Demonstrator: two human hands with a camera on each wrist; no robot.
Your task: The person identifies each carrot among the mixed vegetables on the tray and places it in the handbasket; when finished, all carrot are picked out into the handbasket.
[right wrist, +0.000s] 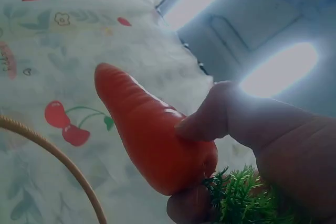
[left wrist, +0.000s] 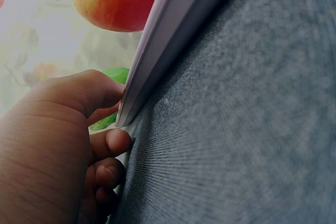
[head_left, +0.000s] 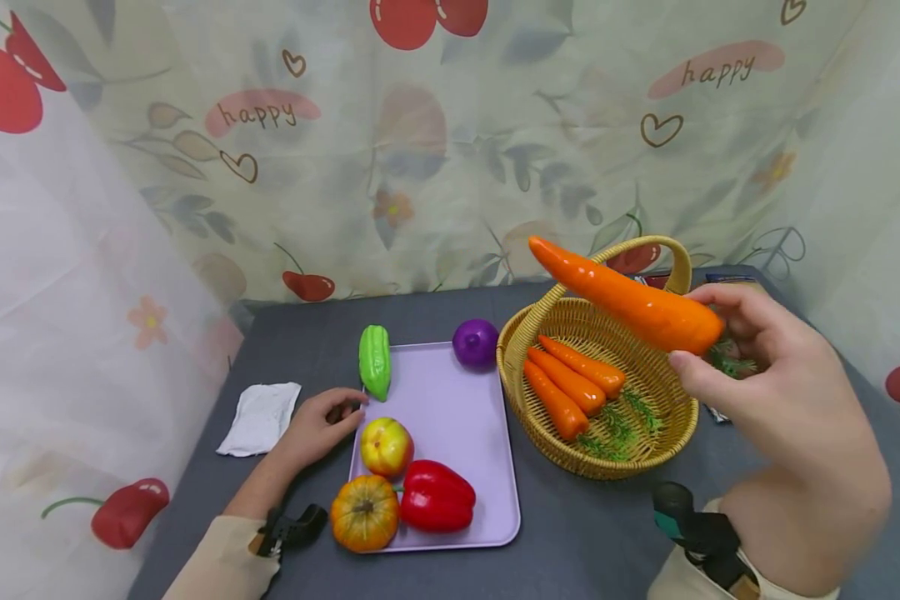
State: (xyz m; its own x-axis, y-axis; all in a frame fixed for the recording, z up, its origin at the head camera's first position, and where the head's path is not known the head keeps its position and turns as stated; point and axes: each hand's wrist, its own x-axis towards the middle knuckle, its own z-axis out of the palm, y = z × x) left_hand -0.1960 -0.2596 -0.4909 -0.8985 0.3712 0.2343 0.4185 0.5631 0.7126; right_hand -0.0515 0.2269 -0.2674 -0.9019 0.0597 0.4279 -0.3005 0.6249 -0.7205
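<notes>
My right hand [head_left: 787, 383] holds an orange carrot [head_left: 630, 296] by its thick end, thumb on one side and fingers on the other. The carrot is raised above the wicker basket [head_left: 508, 375], its tip pointing up and left; green leaves [right wrist: 244, 195] hang at its stem end in the right wrist view. Three more carrots [head_left: 570, 379] lie in the basket with their leafy tops. At the left edge of the lilac tray [head_left: 450, 417] rests my left hand [head_left: 322, 425], fingers loosely bent, thumb at the rim in the left wrist view.
Around the tray sit a green vegetable [head_left: 375, 362], a purple onion [head_left: 476, 344], a yellow-red peach [head_left: 386, 447], a small pumpkin [head_left: 364, 514] and a red bell pepper [head_left: 438, 497]. A white packet [head_left: 259, 418] lies left. The basket's arched handle [head_left: 678, 258] rises behind the carrot.
</notes>
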